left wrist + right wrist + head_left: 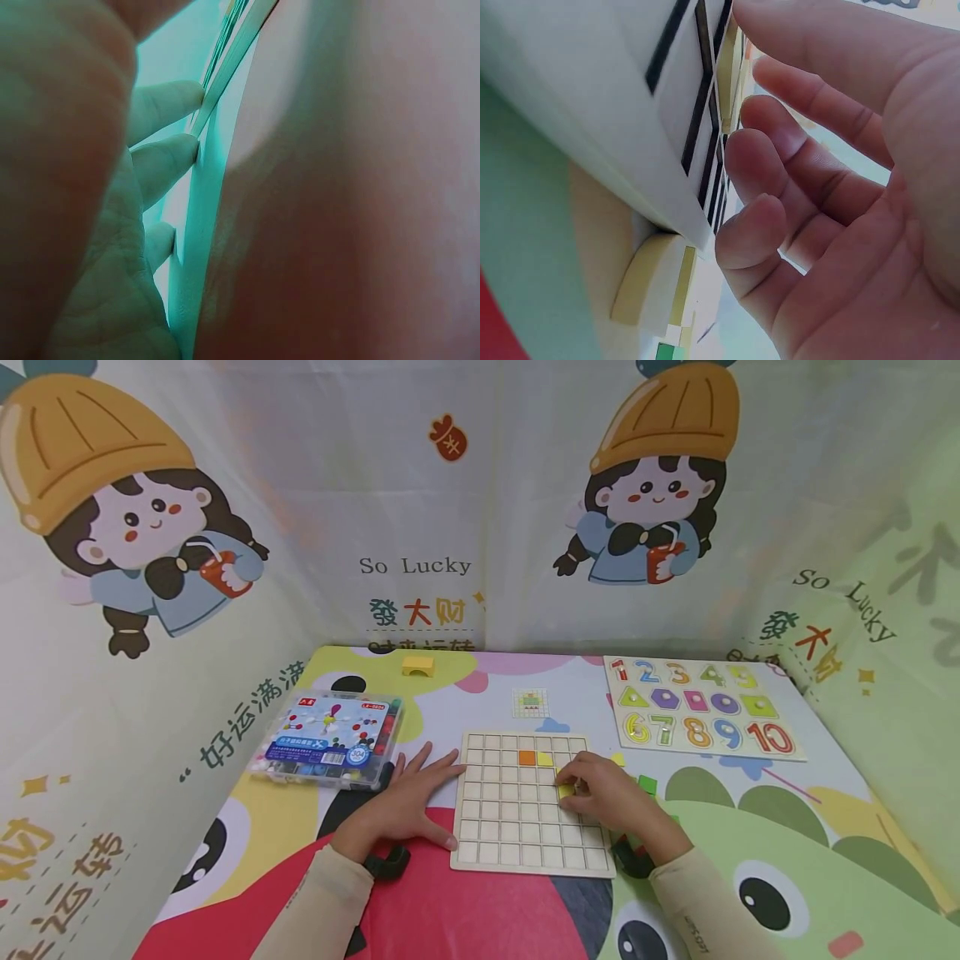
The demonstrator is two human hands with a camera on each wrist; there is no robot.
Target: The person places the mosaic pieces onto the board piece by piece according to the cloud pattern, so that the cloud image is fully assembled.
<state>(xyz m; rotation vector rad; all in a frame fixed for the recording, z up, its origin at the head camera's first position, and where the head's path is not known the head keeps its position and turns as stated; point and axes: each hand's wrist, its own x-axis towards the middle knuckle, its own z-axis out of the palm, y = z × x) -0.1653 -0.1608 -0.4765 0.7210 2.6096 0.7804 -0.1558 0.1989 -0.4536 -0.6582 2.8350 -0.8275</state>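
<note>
A wooden grid board point(510, 827) lies flat between the two hands. An orange square tile point(527, 758) and a yellow square tile point(545, 759) sit side by side in its upper cells. On the board's right side, my right hand point(611, 793) pinches another yellow tile point(566, 791) between thumb and fingers, low over the cells; the fingers partly cover it. In the right wrist view that yellow tile point(727, 79) shows at the thumb tip. My left hand point(405, 802) is spread along the board's left edge, its fingertips point(184, 150) touching the side.
A small pattern card point(531, 702) lies behind the board. To the left stands a clear plastic box point(330, 739) with a printed label; a yellow arch block point(417, 667) is farther back. A number puzzle board point(705, 708) lies at right. Loose tiles, including a green tile point(647, 785), lie near the right hand.
</note>
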